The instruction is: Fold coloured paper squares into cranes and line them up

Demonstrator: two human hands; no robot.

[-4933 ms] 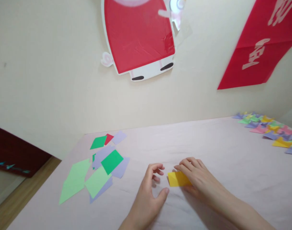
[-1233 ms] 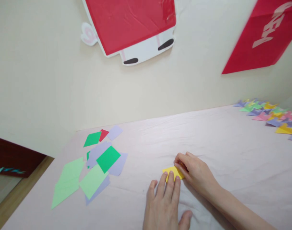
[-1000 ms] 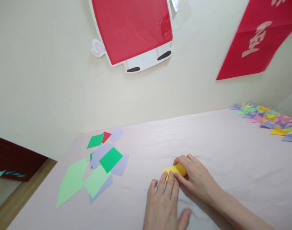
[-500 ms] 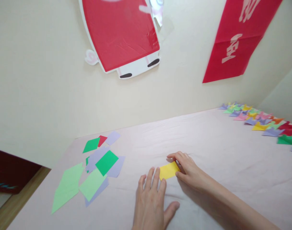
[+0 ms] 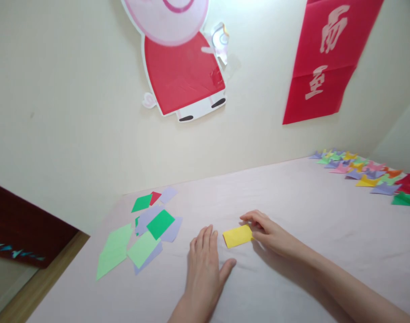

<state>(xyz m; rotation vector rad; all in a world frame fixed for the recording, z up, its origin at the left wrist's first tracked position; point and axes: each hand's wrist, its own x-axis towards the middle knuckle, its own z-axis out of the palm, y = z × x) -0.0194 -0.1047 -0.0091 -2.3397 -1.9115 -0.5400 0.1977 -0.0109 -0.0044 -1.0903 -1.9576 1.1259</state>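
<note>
A folded yellow paper (image 5: 237,236) lies on the pale cloth, its long side running left to right. My right hand (image 5: 267,231) is at its right end, with the thumb and bent fingers closed on that edge and the index finger reaching out past the far side. Part of the paper's right end is hidden by these fingers. Left of the paper, my left hand (image 5: 205,258) rests flat on the cloth, palm down. Its thumb is spread, and a small gap separates its fingertips from the paper.
Loose green, light green, purple and red paper sheets (image 5: 160,224) overlap at the left. Rows of folded paper pieces (image 5: 368,181) in several colours stand along the right. Behind the cloth-covered surface (image 5: 275,193) rises a wall with a cartoon cutout (image 5: 182,78) and a red banner (image 5: 315,67).
My left hand has come off the yellow paper and shifted slightly left. My right hand stays at the paper's right end. The view has tilted up a little.
</note>
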